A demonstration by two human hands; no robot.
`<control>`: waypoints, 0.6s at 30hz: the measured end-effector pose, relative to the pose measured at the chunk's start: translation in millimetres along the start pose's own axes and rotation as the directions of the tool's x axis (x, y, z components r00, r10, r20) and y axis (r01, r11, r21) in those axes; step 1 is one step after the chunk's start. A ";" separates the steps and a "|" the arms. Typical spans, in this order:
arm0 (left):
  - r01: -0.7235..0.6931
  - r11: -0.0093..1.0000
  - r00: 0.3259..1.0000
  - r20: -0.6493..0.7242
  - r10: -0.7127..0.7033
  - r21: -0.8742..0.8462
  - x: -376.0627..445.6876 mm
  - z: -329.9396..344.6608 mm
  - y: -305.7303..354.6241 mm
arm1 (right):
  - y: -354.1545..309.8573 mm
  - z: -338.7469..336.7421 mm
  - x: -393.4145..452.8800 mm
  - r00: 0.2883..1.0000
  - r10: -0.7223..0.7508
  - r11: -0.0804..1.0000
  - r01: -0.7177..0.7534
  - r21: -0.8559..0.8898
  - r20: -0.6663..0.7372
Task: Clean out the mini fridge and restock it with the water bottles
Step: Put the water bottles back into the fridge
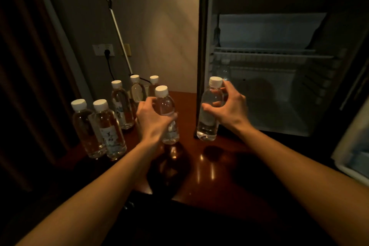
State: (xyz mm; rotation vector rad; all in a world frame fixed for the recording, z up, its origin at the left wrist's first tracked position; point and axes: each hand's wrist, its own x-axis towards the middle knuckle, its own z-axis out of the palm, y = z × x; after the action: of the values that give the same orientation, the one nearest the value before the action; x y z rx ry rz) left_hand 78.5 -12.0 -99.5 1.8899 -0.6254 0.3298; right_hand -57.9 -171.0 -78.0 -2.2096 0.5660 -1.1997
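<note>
The mini fridge stands open at the right, on a dark red-brown table. A wire shelf crosses its inside, and a bottle seems to stand at the back left below it. My left hand grips a clear water bottle with a white cap just above the table. My right hand holds another such bottle upright at the fridge's left front edge. Several more capped bottles stand on the table to the left.
The fridge door hangs open at the far right. A dark curtain fills the left side. On the wall behind are a socket with a black plug and a thin white rod leaning there.
</note>
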 end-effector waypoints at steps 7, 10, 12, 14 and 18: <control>-0.156 0.984 0.986 0.049 0.160 -0.086 -15.9 40.5 36.5 | 43.5 -45.6 25.6 0.983 0.135 0.991 -0.137 -0.008 -0.123; -0.204 0.974 0.975 0.071 0.211 -0.097 -12.4 59.8 48.0 | 62.4 -44.5 49.8 0.983 0.164 0.987 -0.163 0.018 -0.079; -0.231 0.968 0.967 0.082 0.240 -0.101 -8.6 70.8 52.4 | 73.2 -37.2 65.7 0.987 0.159 0.987 -0.159 0.025 -0.002; -0.235 0.967 0.965 0.090 0.244 -0.101 -3.3 81.0 52.2 | 86.6 -24.4 81.6 0.988 0.148 0.988 -0.149 0.034 0.034; -0.222 0.971 0.969 0.091 0.230 -0.089 6.2 98.3 49.0 | 97.9 2.4 102.0 0.993 0.121 0.992 -0.121 0.043 0.010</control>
State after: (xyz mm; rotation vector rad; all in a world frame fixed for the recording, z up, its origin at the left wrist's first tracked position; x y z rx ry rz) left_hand 50.0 -118.3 -97.3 1.7708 -0.9132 0.3527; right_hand -13.3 -305.2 -79.3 -2.1102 0.6550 -1.1307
